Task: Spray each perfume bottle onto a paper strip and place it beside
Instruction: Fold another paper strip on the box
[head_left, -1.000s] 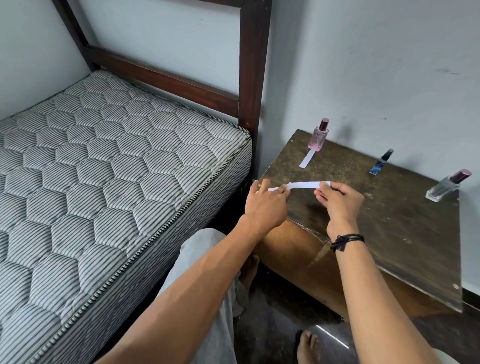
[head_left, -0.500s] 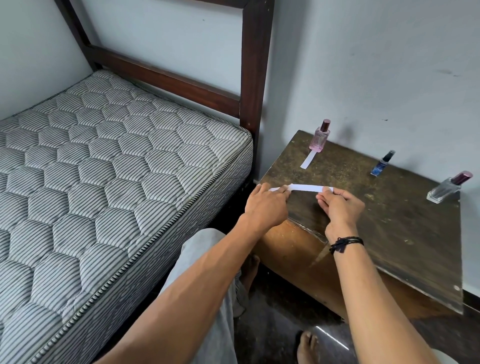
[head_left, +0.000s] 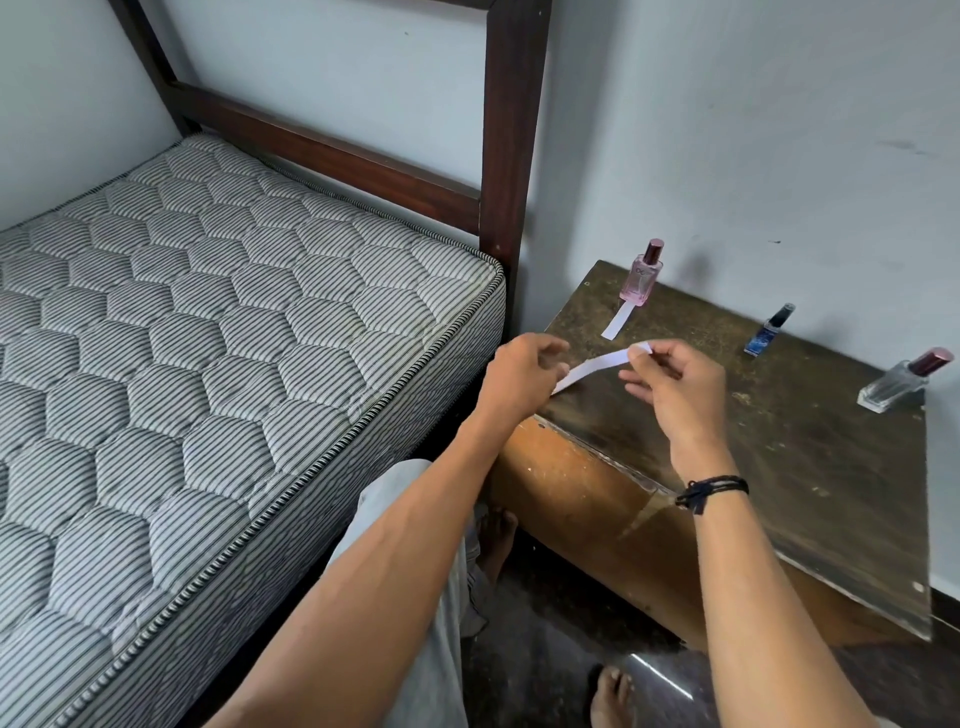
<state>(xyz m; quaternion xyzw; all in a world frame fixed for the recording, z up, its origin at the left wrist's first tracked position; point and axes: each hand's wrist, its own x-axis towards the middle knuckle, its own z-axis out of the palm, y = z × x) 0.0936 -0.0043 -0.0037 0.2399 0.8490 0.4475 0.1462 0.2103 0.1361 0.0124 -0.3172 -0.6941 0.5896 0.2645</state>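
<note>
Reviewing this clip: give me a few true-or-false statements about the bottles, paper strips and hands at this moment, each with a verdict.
1. Three bottles stand on the table. True: the pink bottle, the blue bottle and the clear bottle.
2. A paper strip lies beside the blue bottle. False: the only laid strip lies in front of the pink bottle.
3. The right hand pinches one end of the held strip. True.
4. The left hand grips a bottle. False: it holds the held strip's other end.
</note>
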